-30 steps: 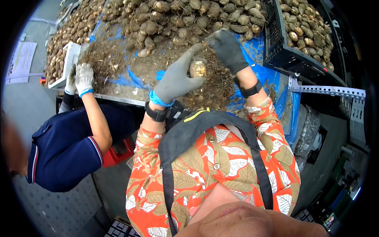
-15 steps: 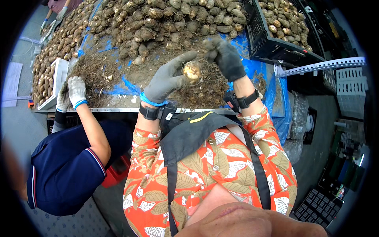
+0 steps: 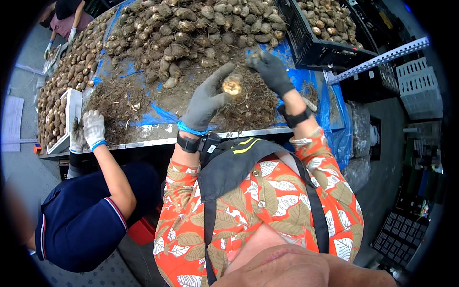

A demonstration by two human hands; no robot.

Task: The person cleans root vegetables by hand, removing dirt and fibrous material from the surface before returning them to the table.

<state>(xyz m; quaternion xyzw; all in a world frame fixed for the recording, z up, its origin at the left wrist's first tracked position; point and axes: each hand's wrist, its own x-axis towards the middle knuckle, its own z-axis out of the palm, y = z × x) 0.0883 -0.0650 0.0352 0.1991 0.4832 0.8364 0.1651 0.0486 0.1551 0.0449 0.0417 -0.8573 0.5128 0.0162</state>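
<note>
My left hand (image 3: 206, 98), in a grey glove with a blue band at the wrist, is closed around a small taro (image 3: 232, 86). The taro's pale cut face shows between thumb and fingers. Just right of it, my right hand (image 3: 270, 69) is raised in a dark glove with its fingers curled in. Something small and pale shows at its fingertips, too blurred to name. Beneath both hands lies a heap of brown root trimmings (image 3: 244, 112). Beyond them rises a large pile of hairy, unpeeled taros (image 3: 191, 36).
A black crate (image 3: 313, 50) of taros stands at the far right beside a perforated metal bar (image 3: 382, 60). To my left, a co-worker's gloved hands (image 3: 91, 126) rest by a white tray (image 3: 71, 112). Trimmed taros (image 3: 62, 81) cover the left side. Another person (image 3: 69, 19) is at the far left.
The view has shifted slightly. The taro in my left hand has turned, bringing its cut face toward me. My right hand remains raised beside it, fingers curled.
</note>
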